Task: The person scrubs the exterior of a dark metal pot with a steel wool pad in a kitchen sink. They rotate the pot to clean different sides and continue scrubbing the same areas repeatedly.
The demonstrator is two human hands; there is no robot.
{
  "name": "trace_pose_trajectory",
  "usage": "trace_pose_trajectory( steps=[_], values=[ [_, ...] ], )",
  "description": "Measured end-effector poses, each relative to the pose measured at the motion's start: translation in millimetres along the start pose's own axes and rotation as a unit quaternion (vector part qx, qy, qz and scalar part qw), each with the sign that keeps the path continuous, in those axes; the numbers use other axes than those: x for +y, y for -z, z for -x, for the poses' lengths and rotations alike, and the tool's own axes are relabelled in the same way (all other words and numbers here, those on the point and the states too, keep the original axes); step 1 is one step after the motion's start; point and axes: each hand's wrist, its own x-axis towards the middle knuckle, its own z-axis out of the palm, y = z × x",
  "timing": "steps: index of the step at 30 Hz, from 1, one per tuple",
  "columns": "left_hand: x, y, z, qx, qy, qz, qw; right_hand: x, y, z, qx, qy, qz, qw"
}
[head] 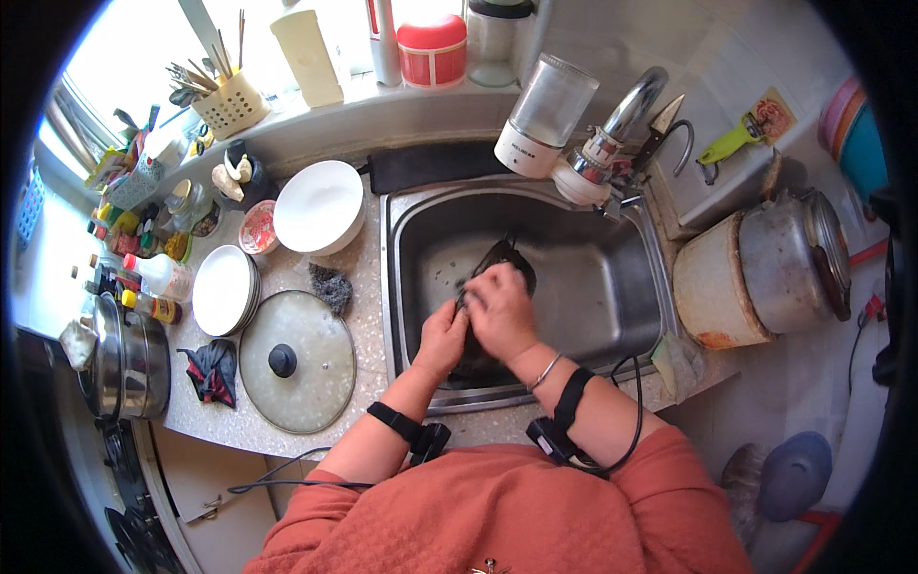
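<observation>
Both hands are over the left part of a stainless steel sink [595,301]. My left hand [442,337] has its fingers closed around a small dark piece, too covered to name. My right hand [500,308] is blurred, its fingers bent against the same piece beside the left fingertips. A dark, wet-looking object [518,262] lies in the basin just beyond my right hand; its kind cannot be told. Small dark bits dot the basin floor to its left. Under my wrists the basin holds something dark, partly hidden.
Left of the sink are a glass lid [308,380], a steel wool scourer [330,288], stacked white plates [221,287] and a white bowl [315,204]. A faucet [635,100] with a filter stands behind, a knife [660,133] beside it. A metal pot [782,251] stands right.
</observation>
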Motion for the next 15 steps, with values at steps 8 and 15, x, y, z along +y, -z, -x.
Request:
trace_pose_trajectory(
  steps=[8, 15],
  values=[
    [0.0, 5.0, 4.8, -0.003, 0.006, -0.007, 1.0, -0.7, -2.9, -25.3, 0.046, -0.054, 0.039, 0.997],
    [-7.8, 6.6, 0.8, -0.011, 0.019, -0.005, 1.0, 12.5, -3.6, -28.0, -0.021, -0.014, 0.062, 0.998]
  ],
)
